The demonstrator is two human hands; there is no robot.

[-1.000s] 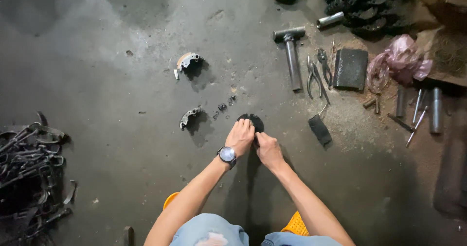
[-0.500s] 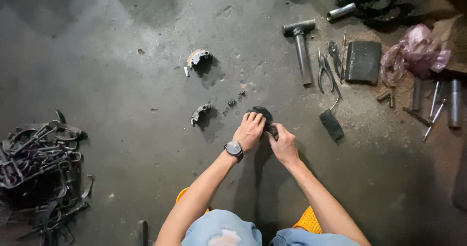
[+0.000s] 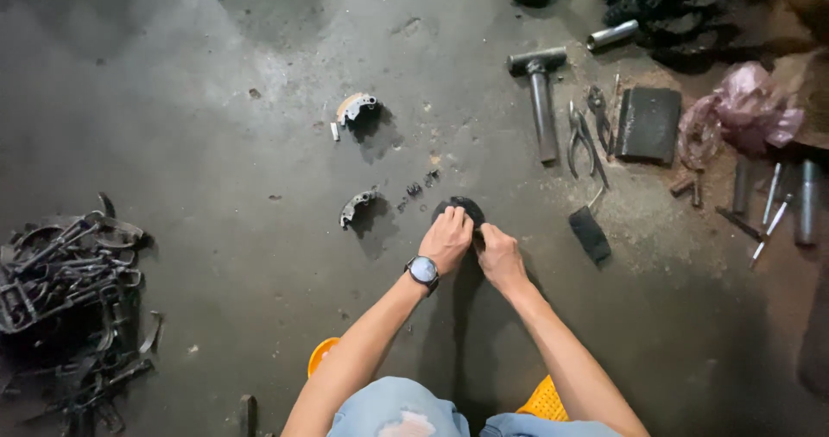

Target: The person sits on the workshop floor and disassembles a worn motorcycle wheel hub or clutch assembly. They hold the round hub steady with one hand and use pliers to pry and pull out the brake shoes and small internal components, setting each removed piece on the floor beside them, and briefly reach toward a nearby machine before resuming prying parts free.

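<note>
Pressing down, the small round black metal part (image 3: 460, 209) is gripped steady on the floor by the left hand (image 3: 446, 240) and right hand (image 3: 498, 256).

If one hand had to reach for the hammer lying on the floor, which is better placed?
Probably the right hand. It sits on the side of the round black part nearer the hammer; the left hand, wearing the watch, would have to cross over.

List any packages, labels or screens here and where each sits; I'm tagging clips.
Watch: on the left wrist, round pale-blue screen, dark band.
Plastic bag: crumpled, pink, on the floor at far right.
No labels or signs show.
</note>
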